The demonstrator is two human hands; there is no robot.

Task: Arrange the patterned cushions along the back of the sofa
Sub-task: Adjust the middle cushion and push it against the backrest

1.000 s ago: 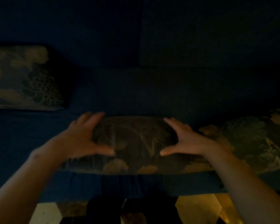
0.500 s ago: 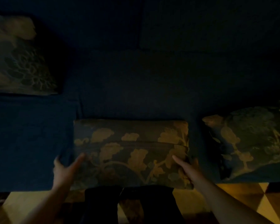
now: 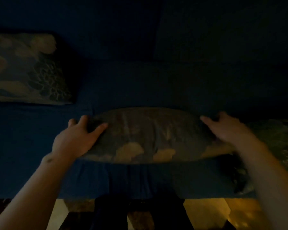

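A patterned cushion (image 3: 150, 135) with golden leaf shapes is held up on edge over the dark blue sofa seat (image 3: 156, 83). My left hand (image 3: 78, 136) grips its left end, fingers over the top. My right hand (image 3: 224, 128) grips its right end. A second patterned cushion (image 3: 27, 68) leans against the sofa back at the far left. A third patterned cushion (image 3: 276, 143) lies on the seat at the right, partly hidden behind my right forearm.
The sofa back (image 3: 156, 30) runs across the top, very dark. Below the seat's front edge a wooden floor (image 3: 206, 211) shows, with dark legs (image 3: 140, 213) in the middle.
The middle cushion lay flat at the seat's front edge with my hands at its near corners. It has been raised and tipped on edge, and my hands now hold its two ends.
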